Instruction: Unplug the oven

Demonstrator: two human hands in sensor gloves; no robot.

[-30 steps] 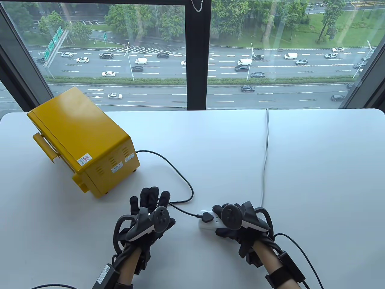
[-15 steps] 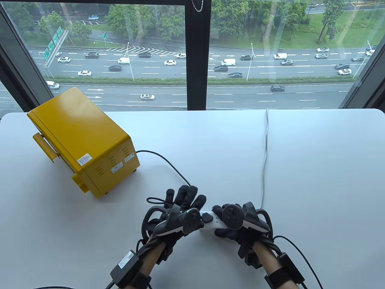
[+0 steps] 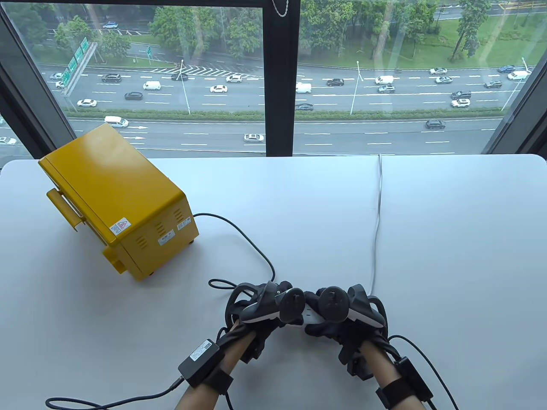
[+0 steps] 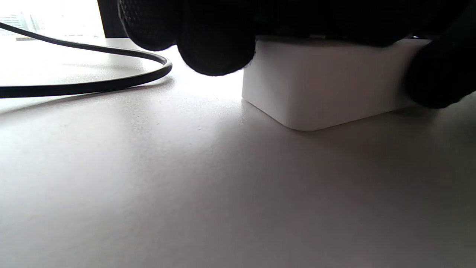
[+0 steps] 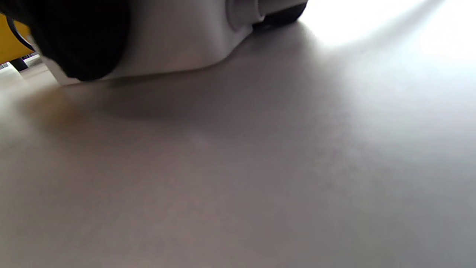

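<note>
The yellow oven (image 3: 115, 200) stands at the table's left. Its black cord (image 3: 252, 247) runs to a white power strip (image 3: 311, 317) near the front edge. My left hand (image 3: 280, 301) is curled down over the strip's left end, where the black plug sits. The plug itself is hidden under the hand. In the left wrist view my fingers (image 4: 215, 44) close over the top of the strip (image 4: 316, 89). My right hand (image 3: 331, 314) grips the strip's right part and holds it on the table. The strip also shows in the right wrist view (image 5: 178, 41).
The strip's white cable (image 3: 376, 222) runs from my right hand to the table's far edge (image 3: 299, 156) at the window. A loop of black cord (image 4: 93, 83) lies on the table just left of my left hand.
My left hand moved right from open table to the strip's left end, and its fingers curled down over the plug. My right hand stayed on the strip.
</note>
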